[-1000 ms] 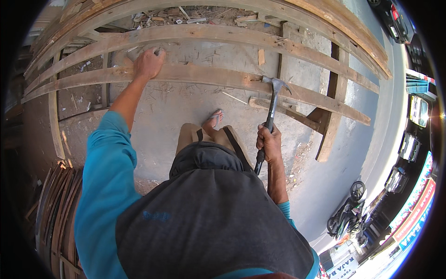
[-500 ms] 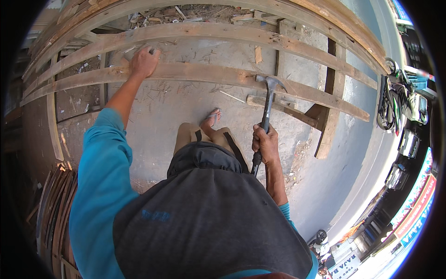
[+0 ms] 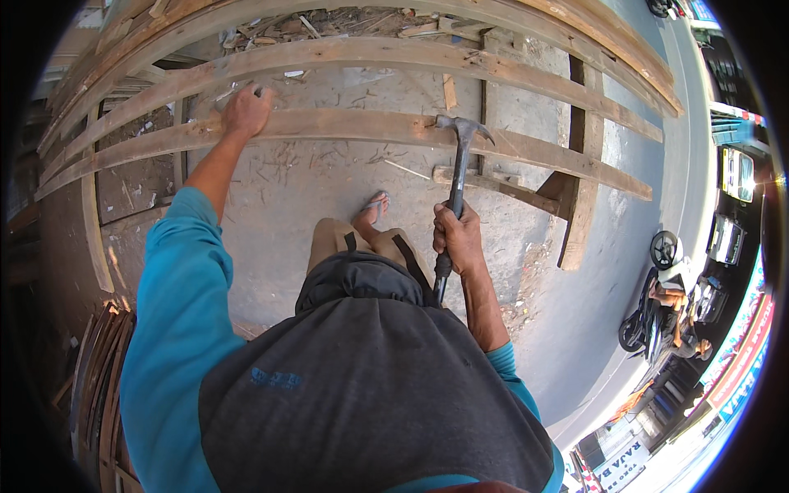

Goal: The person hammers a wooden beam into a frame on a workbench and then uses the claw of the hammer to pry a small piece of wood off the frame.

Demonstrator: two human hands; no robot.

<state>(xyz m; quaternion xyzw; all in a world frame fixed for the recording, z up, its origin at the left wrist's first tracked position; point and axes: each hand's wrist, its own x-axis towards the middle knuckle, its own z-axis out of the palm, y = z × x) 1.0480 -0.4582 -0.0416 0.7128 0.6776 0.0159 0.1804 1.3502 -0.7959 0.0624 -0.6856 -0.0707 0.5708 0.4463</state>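
Observation:
My right hand [image 3: 460,236] is wrapped round the dark handle of a claw hammer [image 3: 460,168]. The hammer's head lies over the nearest long wooden plank [image 3: 345,126], right of its middle; whether it touches the wood I cannot tell. Farther left, my left hand [image 3: 246,109] is closed, its fingers curled at the far edge of that same plank. Anything held in those fingers is hidden. A second long plank [image 3: 370,52] runs roughly parallel, just beyond my left hand.
Upright-looking timbers [image 3: 582,197] cross under the planks at the right. Wood scraps [image 3: 271,31] litter the ground at the far side. A stack of thin boards [image 3: 100,386] stands at the lower left. On the road at the right are a person on a motorcycle [image 3: 657,316] and parked vehicles [image 3: 737,174].
My right hand and the hammer have shifted slightly left and away from me. My left hand has moved slightly left. A motorcycle with a rider has come into clearer view on the road.

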